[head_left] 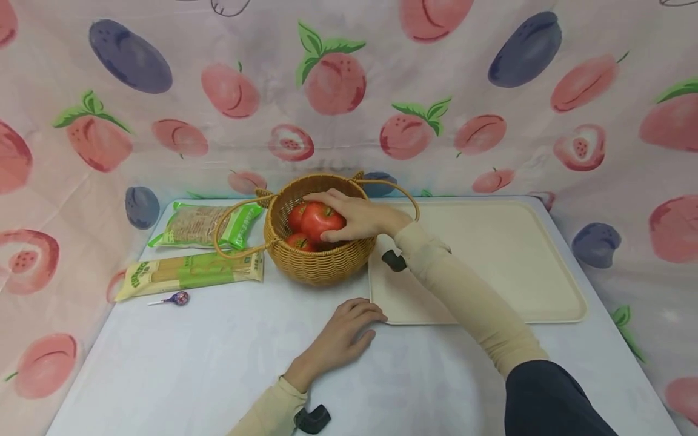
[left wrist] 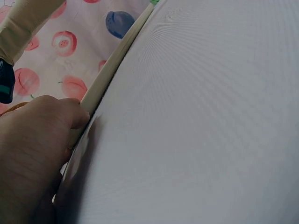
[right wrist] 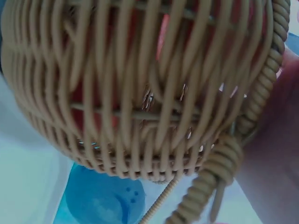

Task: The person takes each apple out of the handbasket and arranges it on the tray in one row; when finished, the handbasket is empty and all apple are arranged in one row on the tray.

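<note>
My right hand (head_left: 357, 215) reaches into a wicker basket (head_left: 322, 267) from the right. Its fingers and thumb are around a red apple (head_left: 317, 223), which lies among other red apples (head_left: 300, 242) in the basket. In the right wrist view the woven wall of the basket (right wrist: 135, 93) covers most of the picture and hides the fingers; red shows through its gaps. My left hand (head_left: 340, 336) rests at the near left corner of a cream tray (head_left: 491, 260), fingers relaxed and touching its rim. The left wrist view shows that hand (left wrist: 37, 140) against the tray edge (left wrist: 110, 70).
Left of the basket lie a clear and green packet (head_left: 202, 225), a long yellow-green noodle packet (head_left: 191, 272) and a wrapped lollipop (head_left: 179, 298). Two looped handles (head_left: 403, 189) stick out from the basket's sides. A fruit-patterned cloth (head_left: 349, 139) hangs behind the white table (head_left: 218, 363).
</note>
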Demonstrator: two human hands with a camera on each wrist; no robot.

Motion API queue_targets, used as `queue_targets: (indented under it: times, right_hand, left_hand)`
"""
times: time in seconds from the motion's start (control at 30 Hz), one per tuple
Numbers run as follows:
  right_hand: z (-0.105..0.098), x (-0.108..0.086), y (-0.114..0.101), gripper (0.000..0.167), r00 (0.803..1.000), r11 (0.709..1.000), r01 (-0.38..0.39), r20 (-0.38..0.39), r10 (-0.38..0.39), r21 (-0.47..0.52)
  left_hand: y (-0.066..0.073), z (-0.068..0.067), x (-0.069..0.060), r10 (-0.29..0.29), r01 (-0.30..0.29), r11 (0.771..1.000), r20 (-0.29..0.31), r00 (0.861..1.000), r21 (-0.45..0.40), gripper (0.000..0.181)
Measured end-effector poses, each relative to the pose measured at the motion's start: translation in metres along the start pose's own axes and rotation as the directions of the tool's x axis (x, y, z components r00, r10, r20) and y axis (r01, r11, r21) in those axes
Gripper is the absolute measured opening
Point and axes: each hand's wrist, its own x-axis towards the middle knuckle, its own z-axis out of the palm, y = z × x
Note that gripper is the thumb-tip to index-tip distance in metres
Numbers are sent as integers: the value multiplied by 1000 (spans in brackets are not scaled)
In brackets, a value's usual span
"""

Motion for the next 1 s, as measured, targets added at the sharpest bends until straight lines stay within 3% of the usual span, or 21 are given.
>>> queue_targets:
  times: [0.2, 0.6, 0.83, 1.0]
  right_hand:
    - [-1, -5, 4, 66, 995, 997, 53, -87, -49, 49]
    - [-7, -18, 10, 67, 989, 993, 42, -143, -26, 112]
    - [1, -26, 11, 66, 971, 979, 71, -236, -24, 193]
    - [2, -36, 13, 68, 953, 976, 101, -302, -38, 195]
  left_hand:
    - [-1, -2, 1, -3, 3, 1000, -3, 1000, -5, 30]
    - [-3, -2, 4, -19, 19, 1000, 13, 1000, -11, 29]
    - [-1, -1, 2, -12, 12, 1000, 9, 1000, -11, 28]
    - [1, 0, 2, -2, 2, 1000, -3, 1000, 15, 28]
